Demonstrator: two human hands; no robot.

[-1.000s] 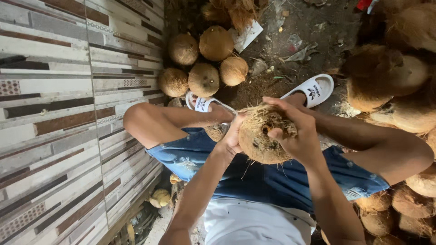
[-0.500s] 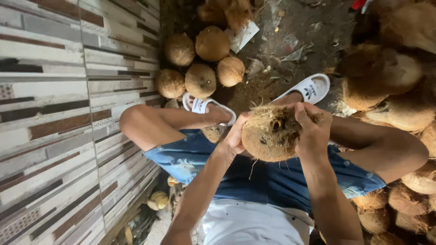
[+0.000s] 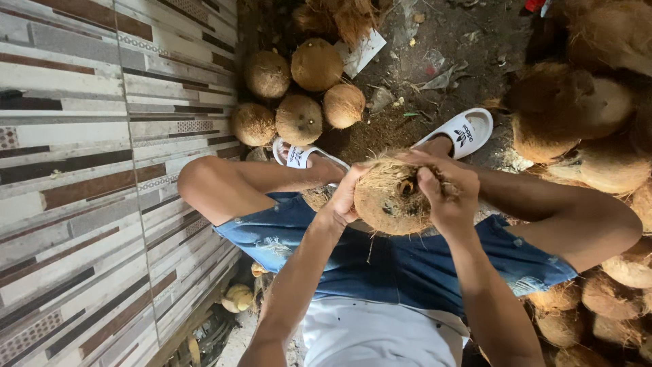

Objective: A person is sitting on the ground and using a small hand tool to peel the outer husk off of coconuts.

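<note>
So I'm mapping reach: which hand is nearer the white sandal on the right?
Right. The right hand grips the coconut just below that sandal; the left hand is farther.

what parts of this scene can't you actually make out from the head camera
- Far side of the coconut: hidden by the left hand and right hand wrapped around it.
- Object just under the left hand: mostly covered by that hand and the knee.
- Pile of coconuts at right: cut off by the frame edge.
- Small yellowish things by the tiled wall: too small and dark to identify.
</note>
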